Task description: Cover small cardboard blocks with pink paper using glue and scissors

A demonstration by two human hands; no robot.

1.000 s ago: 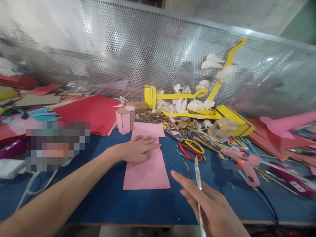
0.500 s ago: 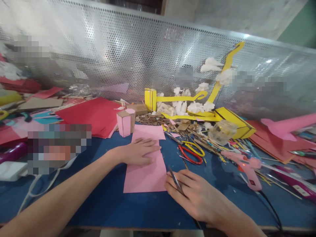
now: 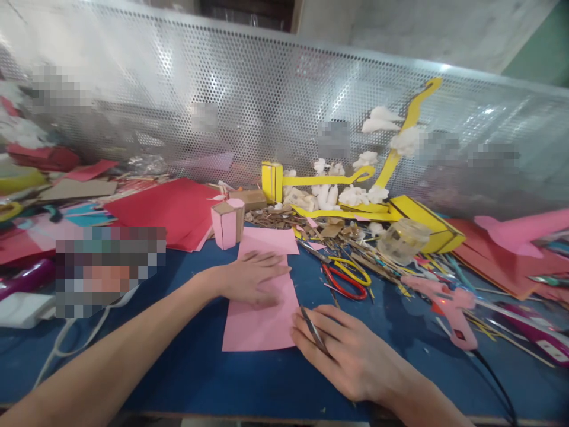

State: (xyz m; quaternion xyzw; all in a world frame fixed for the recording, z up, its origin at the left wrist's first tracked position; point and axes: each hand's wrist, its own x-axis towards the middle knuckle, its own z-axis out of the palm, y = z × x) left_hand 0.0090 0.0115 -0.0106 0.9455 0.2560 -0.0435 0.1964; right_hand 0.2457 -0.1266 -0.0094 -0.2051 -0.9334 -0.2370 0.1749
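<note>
My left hand (image 3: 253, 279) lies flat with its fingers spread, on a sheet of pink paper (image 3: 258, 332). The sheet's far end widens to the right. My right hand (image 3: 342, 350) is closed around a slim, dark metal tool with a pointed end (image 3: 315, 332); its exact kind is unclear. The right fingertips are at the sheet's lower right edge. A small pink-sided cardboard box (image 3: 224, 225) stands just beyond the left hand. Scissors with red and yellow handles (image 3: 349, 279) lie to the right of the paper.
A pink glue gun (image 3: 457, 308) with a black cord lies at the right. Cardboard scraps (image 3: 278, 218), a clear jar (image 3: 405, 240) and yellow paper pieces (image 3: 431, 225) fill the back. Red sheets (image 3: 164, 210) lie at left. A perforated metal panel (image 3: 249, 101) bounds the blue table (image 3: 178, 362).
My right hand has moved slightly left, bringing its fingertips over the paper's edge. My left hand stays pressed on the sheet. The camera view has shifted a little.
</note>
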